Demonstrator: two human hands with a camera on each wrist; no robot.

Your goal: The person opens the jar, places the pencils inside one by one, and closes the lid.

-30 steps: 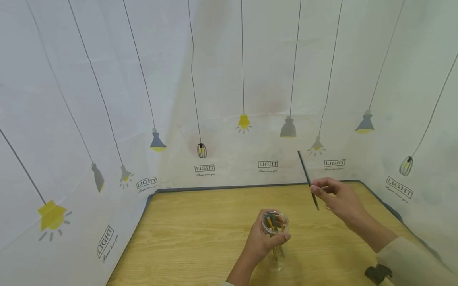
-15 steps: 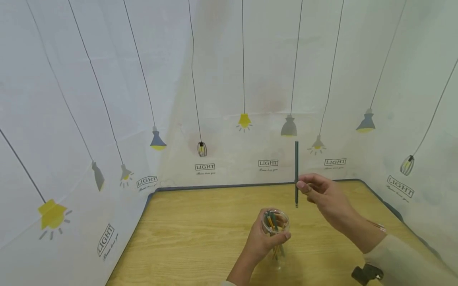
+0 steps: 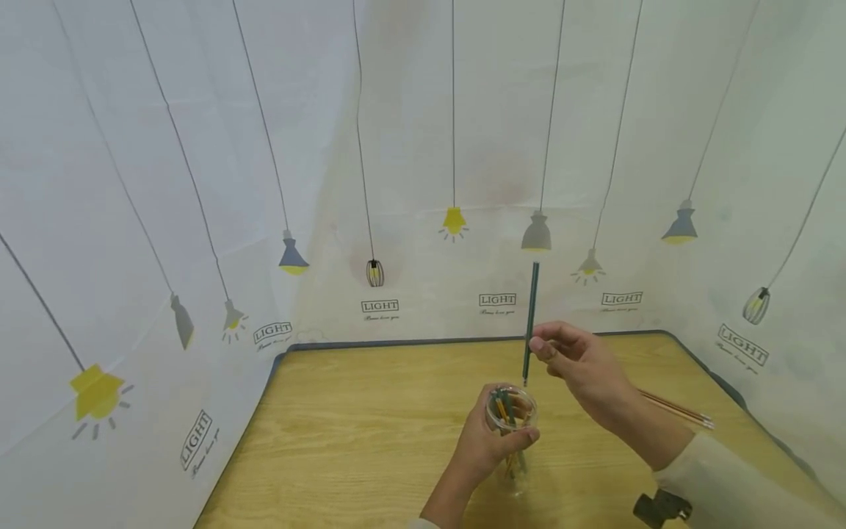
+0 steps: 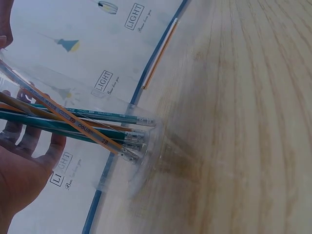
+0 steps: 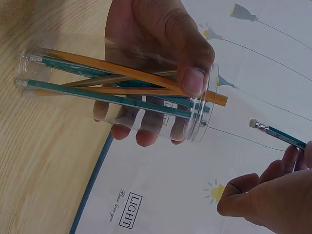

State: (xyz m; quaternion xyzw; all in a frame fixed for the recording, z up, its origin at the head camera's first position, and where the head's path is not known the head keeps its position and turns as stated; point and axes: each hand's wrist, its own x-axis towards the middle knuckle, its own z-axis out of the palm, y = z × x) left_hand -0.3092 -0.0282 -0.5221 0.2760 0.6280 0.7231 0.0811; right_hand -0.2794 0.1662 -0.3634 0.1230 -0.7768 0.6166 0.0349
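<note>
A clear jar (image 3: 518, 485) stands upright on the table, and my left hand (image 3: 479, 444) grips it near the rim with fingers wrapped round. Inside are several green pencils (image 5: 107, 100) and orange pencils (image 5: 122, 68), leaning across one another with eraser ends at the bottom. My right hand (image 3: 588, 367) pinches one green pencil (image 3: 532, 301) between thumb and fingers, just above and right of the jar's mouth. This pencil is nearly upright, its eraser end (image 5: 258, 125) pointing down, apart from the rim.
Behind my right forearm, a few brownish pencils (image 3: 674, 410) lie on the wooden table (image 3: 344, 411). A white sheet (image 3: 410, 147) printed with hanging lamps rises round the back and sides. A dark blue edge (image 3: 396, 344) runs along the table's back. A black device (image 3: 661, 507) sits at my right sleeve.
My right hand has moved left towards the jar, and its pencil has swung from tilted to nearly upright. The pencils on the table have come into view. My left hand stays on the jar.
</note>
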